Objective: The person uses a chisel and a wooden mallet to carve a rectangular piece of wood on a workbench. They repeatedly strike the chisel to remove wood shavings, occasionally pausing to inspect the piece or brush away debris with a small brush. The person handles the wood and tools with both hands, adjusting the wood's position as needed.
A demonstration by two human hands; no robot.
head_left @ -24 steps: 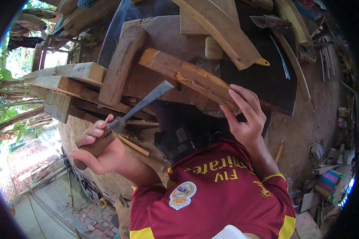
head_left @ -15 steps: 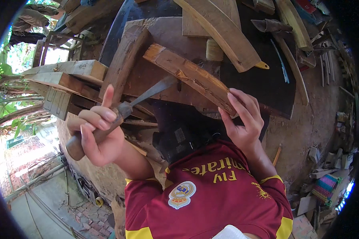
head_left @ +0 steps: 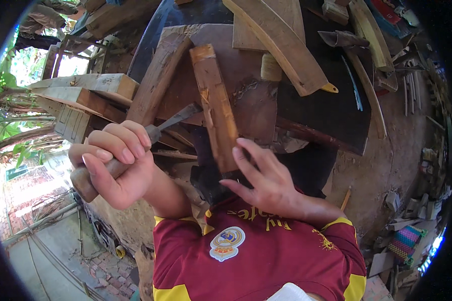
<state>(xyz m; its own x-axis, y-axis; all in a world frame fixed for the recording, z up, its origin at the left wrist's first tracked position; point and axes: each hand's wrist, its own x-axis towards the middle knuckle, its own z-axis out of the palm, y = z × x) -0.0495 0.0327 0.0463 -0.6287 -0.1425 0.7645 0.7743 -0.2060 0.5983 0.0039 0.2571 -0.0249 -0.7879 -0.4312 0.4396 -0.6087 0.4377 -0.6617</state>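
Observation:
A chisel [head_left: 179, 116] with a wooden handle and a flat metal blade is in my left hand [head_left: 118, 160]. My fingers wrap round its handle, and the blade tip points toward the left side of a squared wooden block [head_left: 214, 103], a small gap away. Rough, splintered wood and paler cut patches show on that block. At its near end, my right hand [head_left: 266, 175] holds it with fingertips along the right edge and the thumb by the end face. The block's far end lies over the brown board [head_left: 251, 108] on the bench.
A rough timber [head_left: 160, 75] lies left of the block, with stacked pale beams [head_left: 98, 85] beyond it. A curved wooden piece [head_left: 281, 45], a brush [head_left: 271, 67] and a thin blue strip [head_left: 353, 83] lie on the right of the bench. Wood scraps litter the right side.
The block has swung from a slant to nearly upright in the picture, its near end moving left with my right hand. My left hand and the chisel have shifted slightly left.

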